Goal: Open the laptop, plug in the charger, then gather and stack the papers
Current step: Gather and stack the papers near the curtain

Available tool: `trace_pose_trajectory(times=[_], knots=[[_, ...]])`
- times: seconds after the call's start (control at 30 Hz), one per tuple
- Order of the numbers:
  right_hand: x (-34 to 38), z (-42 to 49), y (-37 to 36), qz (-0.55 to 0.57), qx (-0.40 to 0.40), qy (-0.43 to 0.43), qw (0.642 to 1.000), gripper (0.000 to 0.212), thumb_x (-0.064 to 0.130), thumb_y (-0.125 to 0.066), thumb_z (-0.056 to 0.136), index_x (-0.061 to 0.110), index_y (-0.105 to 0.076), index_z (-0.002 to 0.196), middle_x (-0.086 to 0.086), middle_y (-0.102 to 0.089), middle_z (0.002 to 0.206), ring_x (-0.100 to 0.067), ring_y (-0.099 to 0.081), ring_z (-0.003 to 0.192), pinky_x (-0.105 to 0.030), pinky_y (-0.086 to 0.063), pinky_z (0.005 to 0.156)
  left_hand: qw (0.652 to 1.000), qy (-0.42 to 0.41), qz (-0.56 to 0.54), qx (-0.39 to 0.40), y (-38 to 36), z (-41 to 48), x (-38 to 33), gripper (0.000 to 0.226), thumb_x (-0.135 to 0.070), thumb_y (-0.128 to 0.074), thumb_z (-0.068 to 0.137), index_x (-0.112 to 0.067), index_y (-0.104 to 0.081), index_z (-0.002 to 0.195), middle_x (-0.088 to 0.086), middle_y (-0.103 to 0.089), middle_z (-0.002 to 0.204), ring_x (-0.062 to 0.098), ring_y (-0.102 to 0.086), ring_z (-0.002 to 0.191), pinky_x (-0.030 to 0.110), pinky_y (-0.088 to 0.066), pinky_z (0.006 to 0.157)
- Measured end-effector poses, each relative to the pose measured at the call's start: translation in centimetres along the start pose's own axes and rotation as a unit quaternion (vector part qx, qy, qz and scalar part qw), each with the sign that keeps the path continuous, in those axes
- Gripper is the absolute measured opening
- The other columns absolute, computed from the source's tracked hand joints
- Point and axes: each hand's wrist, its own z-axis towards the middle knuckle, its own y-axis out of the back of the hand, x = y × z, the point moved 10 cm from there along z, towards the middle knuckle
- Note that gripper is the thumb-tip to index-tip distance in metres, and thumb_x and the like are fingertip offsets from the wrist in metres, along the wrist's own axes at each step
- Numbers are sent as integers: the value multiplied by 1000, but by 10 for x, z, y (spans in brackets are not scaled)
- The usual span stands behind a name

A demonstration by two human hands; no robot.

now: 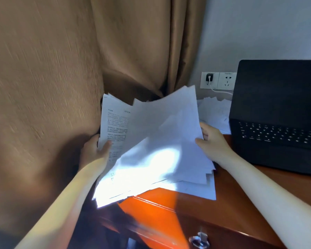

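Observation:
A loose bundle of white papers [156, 141] is tilted up over the desk's left corner, its sheets fanned and uneven. My left hand [95, 151] grips the bundle's left edge, thumb on a printed sheet. My right hand [210, 139] grips the right edge, thumb on top. More papers [214, 112] lie flat behind, beside the laptop. The black laptop [276, 114] stands open at the right with a dark screen. A charger plug [209, 77] sits in the wall socket, and its white cable [221, 91] runs toward the laptop.
A brown curtain [61, 78] hangs close on the left and behind the papers. The reddish wooden desk [169, 209] has a drawer with a metal key [199, 239] at the front. A second wall socket [227, 80] is free.

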Motion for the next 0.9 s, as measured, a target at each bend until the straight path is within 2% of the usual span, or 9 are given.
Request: trace_pose_trajectory(times=[0.1,0.2,0.33,0.43,0.53,0.67,0.73,0.8,0.9], knots=[[7,-5,-2,25,47,13,998,47,-6,-41,91,32,-56,116,10,-66,109,-6,-62,100,-25,-53,83,1000,-2,-15,12,-4,2,-6,26,-19,-53,94,-8,-59,117,3,-63,106,24,-61,98,34,-48,80],[8,-3,-7,-22,50,13,998,49,-5,-38,90,26,-53,126,8,-65,110,-12,-62,101,-27,-53,81,999,13,-16,24,-15,8,-12,28,-19,-47,97,-6,-58,120,6,-63,113,26,-60,105,33,-44,83],[3,-4,-31,-99,77,1,992,50,4,-39,90,25,-41,135,0,-61,109,-22,-60,93,-36,-51,76,989,133,-41,51,-33,14,-8,43,-31,-33,102,-5,-50,132,16,-53,133,31,-49,122,29,-33,86],[-3,-7,-48,-199,113,-8,973,56,16,-41,95,13,-23,148,-7,-43,134,-22,-38,125,-32,-35,95,983,146,-31,104,-45,17,-11,47,-38,-39,99,-7,-48,134,9,-56,125,27,-53,110,28,-33,82],[-11,-5,-45,-216,107,-41,970,53,24,-43,96,5,-30,144,-7,-31,140,-23,-27,132,-30,-27,102,984,96,-1,150,-51,20,-23,39,-30,-53,95,-15,-50,131,1,-57,117,16,-49,95,27,-35,80],[-12,-4,-39,-121,107,-80,984,34,26,-47,94,10,-45,124,-4,-39,126,-24,-41,121,-34,-37,92,990,42,19,135,-48,24,-30,39,-18,-57,93,-13,-50,131,0,-57,117,22,-54,107,28,-38,82],[-14,0,-31,-97,85,-88,988,49,24,-49,96,5,-35,138,-5,-40,130,-22,-39,126,-29,-33,91,992,25,-66,107,-41,24,-32,38,-11,-58,91,-11,-53,129,-1,-60,109,22,-58,107,27,-41,82],[-15,6,-25,-2,68,-99,993,43,22,-53,94,8,-42,134,2,-49,127,-14,-49,114,-27,-39,89,981,9,-175,87,-36,19,-39,34,0,-55,91,-10,-54,123,-5,-66,98,14,-66,97,22,-48,77],[-8,16,-21,216,71,-157,961,33,22,-59,92,7,-59,122,-6,-68,109,-19,-65,94,-30,-52,81,967,-50,-245,52,-27,15,-65,30,11,-47,91,-10,-53,112,-14,-71,80,-2,-68,75,9,-50,65]])
